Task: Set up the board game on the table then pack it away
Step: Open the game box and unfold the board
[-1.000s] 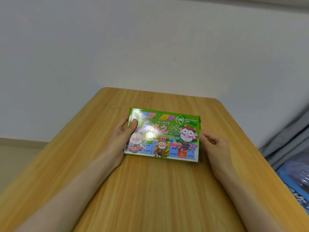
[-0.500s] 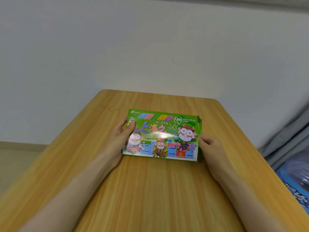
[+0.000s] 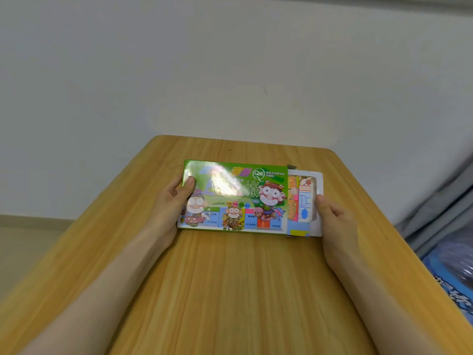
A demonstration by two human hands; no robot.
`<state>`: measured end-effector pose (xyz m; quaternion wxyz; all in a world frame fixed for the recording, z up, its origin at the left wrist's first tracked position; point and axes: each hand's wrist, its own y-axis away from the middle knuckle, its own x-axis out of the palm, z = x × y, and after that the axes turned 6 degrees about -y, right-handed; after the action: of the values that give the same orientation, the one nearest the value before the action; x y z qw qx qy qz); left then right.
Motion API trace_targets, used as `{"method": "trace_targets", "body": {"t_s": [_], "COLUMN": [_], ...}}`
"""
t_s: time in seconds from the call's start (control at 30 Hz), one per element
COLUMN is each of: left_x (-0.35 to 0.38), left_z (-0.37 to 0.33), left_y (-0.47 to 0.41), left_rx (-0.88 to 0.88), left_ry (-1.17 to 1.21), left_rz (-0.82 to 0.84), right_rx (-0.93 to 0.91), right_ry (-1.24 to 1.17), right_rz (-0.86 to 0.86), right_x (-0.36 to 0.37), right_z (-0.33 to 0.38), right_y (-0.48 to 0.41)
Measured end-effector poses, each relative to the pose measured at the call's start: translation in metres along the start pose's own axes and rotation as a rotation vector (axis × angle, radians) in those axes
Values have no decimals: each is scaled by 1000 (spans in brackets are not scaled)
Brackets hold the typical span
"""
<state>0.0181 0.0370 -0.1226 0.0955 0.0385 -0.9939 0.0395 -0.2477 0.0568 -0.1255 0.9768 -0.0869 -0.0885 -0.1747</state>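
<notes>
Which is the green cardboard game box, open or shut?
Partly open: a white inner tray sticks out of the green box rightward, held by the right hand; left hand grips the box.

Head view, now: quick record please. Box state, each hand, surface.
box: green sleeve lying flat on the wooden table, cartoon art up
tray: white inner tray sticks out of the sleeve's right end, the rest inside
contents: colourful printed cards show in the tray; print too blurred to read
left hand: grips the sleeve's left end, thumb on top
right hand: holds the tray's right edge, thumb on its rim
stage: box partly open, nothing set out yet
</notes>
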Motion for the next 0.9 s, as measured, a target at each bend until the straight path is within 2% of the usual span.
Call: {"method": "trace_targets", "body": {"t_s": [0.1,0.27,0.4,0.5,0.63,0.9], "left_x": [-5,-8,-10,-16,-30,-40], "left_z": [0,0,0,-3,-10,-8], "left_y": [-3,-4,-5,-7,-9,-13], "left_rx": [-6,-9,-2,1,20,52], "left_ry": [-4,-13,-18,-19,-2,-43], "left_rz": [-2,6,19,-3,-53,-107], "right_rx": [64,102,159,209,175,165], "right_ry": [-8,-2,10,-34,-105,-104], "right_rz": [5,156,197,161,115,161], "right_x": [-5,-4,-8,-17,-34,-39], "right_z": [-1,7,7,9,13,11], "right_y": [-4,-1,-4,-10,-18,-21]}}
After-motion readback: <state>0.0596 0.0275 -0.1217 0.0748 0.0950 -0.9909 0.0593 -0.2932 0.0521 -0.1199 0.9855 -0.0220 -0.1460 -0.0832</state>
